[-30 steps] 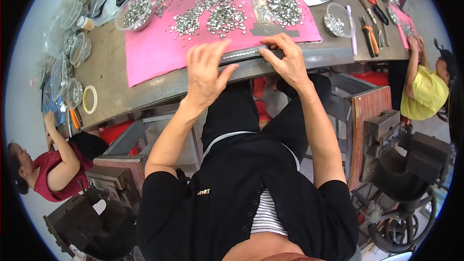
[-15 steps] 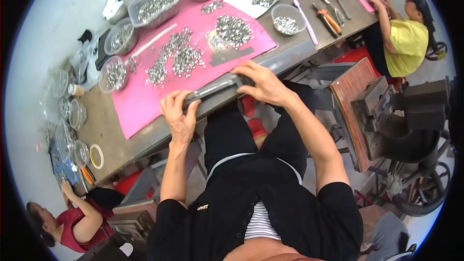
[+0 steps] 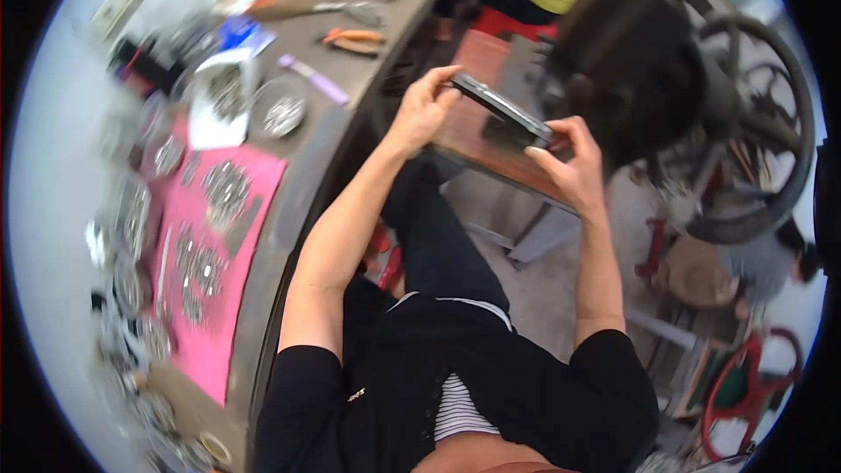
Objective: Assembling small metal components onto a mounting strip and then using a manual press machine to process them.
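Between my two hands is a long, dark, narrow metal block (image 3: 501, 109) with a row of small shiny bits along its upper face. My left hand (image 3: 424, 112) is closed on its far left end, thumb and fingers pinching it. The near right end sits in my right hand (image 3: 571, 158), with the thumb below and the fingers over it. The block is held tilted in the air, over a worn wooden board (image 3: 477, 57) beside a big dark machine (image 3: 644, 52). What the block touches underneath, if anything, is hidden.
A black handwheel (image 3: 793, 158) juts out at the right, with a red wheel (image 3: 708, 394) lower down. On the left, the workbench (image 3: 302, 197) carries a pink sheet (image 3: 250, 263) with heaps of small metal parts, tubs, orange-handled pliers (image 3: 355, 39) and a purple-handled brush (image 3: 326, 83). People work nearby.
I have turned to the right, away from the bench. Both hands have carried the dark metal block from the bench's edge to the machine, still gripping its two ends.
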{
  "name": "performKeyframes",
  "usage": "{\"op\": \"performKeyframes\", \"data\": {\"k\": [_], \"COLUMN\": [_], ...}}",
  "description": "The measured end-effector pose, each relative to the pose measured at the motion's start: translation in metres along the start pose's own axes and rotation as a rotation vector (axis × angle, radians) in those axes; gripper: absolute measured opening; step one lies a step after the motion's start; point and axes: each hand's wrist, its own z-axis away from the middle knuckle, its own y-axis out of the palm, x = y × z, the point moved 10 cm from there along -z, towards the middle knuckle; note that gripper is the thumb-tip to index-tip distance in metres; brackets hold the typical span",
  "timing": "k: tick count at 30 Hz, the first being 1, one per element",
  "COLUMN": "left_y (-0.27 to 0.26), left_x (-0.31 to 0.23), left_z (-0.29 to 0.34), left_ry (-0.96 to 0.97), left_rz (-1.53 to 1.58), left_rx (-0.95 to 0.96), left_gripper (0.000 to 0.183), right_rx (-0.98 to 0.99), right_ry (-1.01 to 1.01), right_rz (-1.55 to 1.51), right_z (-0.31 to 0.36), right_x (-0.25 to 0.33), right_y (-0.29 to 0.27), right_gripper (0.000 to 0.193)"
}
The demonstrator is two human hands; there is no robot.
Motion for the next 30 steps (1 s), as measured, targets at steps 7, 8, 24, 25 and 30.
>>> {"op": "performKeyframes", "data": {"k": [7, 8, 24, 25, 30], "left_y": [0.091, 0.102, 0.121, 0.124, 0.131], "left_x": [0.035, 0.036, -0.003, -0.001, -0.006], "left_z": [-0.079, -0.085, -0.027, -0.022, -0.014], "left_ry": [-0.035, -0.05, 0.028, 0.054, 0.113], "left_rz": [0.106, 0.127, -0.105, -0.172, -0.259], "left_rx": [0.082, 0.106, 0.324, 0.331, 0.262], "left_gripper": [0.035, 0.034, 0.076, 0.078, 0.075], "right_rx": [-0.204, -0.211, -1.267, -1.346, -1.279], "right_ry": [0.234, 0.189, -0.472, -0.505, -0.057], "right_rz": [0.078, 0.147, 0.382, 0.293, 0.018], "right_z": [0.006, 0.004, 0.153, 0.168, 0.155], "right_x": [-0.039, -0.036, 0.099, 0.087, -0.025], "right_y": [-0.015, -0.014, -0.254, -0.272, -0.259], "right_gripper": [0.051, 0.054, 0.029, 0.028, 0.012]}}
